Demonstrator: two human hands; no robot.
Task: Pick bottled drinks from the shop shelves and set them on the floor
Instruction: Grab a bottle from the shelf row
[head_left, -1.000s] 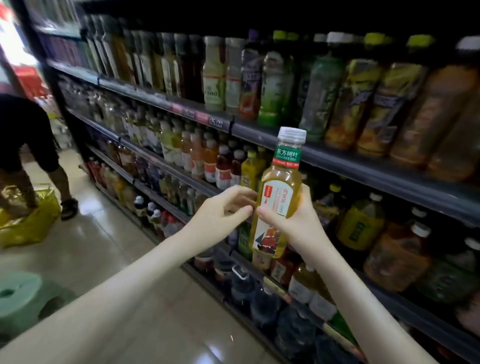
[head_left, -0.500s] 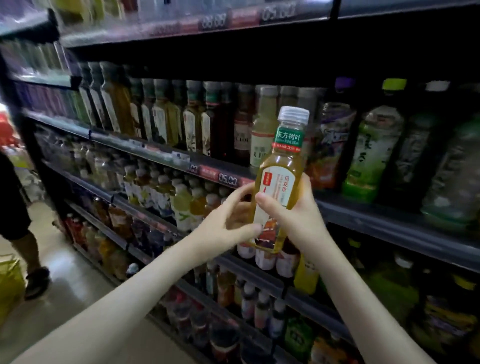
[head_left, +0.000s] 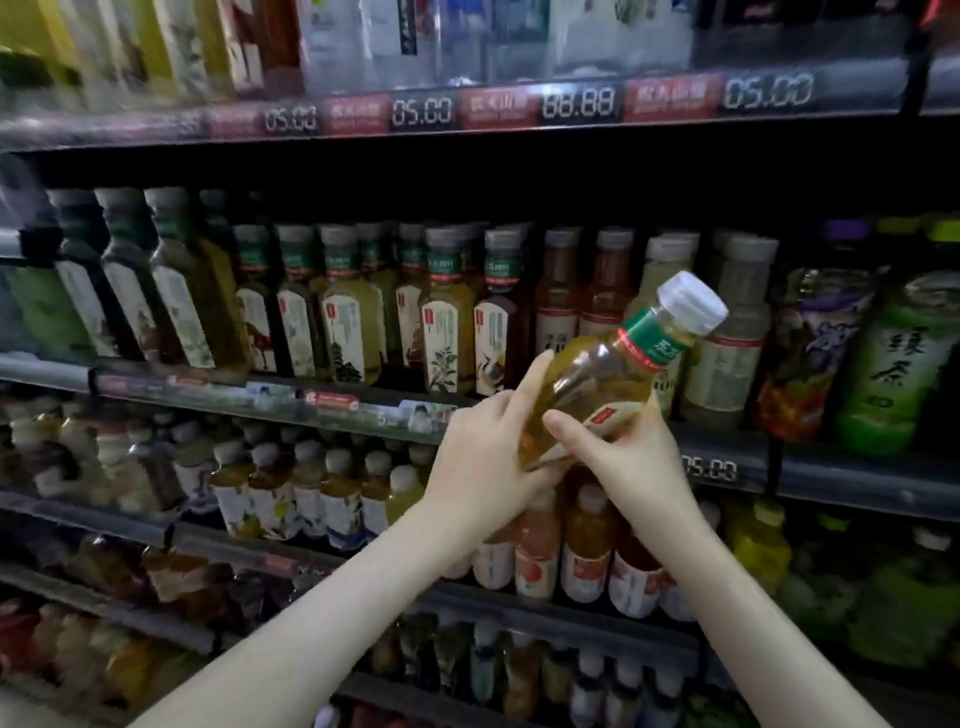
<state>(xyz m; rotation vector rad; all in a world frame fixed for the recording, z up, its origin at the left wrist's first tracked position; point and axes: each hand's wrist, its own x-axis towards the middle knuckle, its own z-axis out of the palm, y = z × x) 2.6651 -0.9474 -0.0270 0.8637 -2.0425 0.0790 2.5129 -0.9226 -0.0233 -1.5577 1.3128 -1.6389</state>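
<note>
Jointly, left hand (head_left: 483, 467) and right hand (head_left: 626, 462) grip the bottle (head_left: 597, 371) low — long axis tilted, cap pointing up-right.

Amber btl (head_left: 597, 379) w/ white cap (head_left: 691, 301), green neck band (head_left: 649, 338).

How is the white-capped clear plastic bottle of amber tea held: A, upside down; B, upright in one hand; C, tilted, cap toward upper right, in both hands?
C: the amber tea bottle leans cap up-right, with left hand and right hand both gripping its lower body.
</note>
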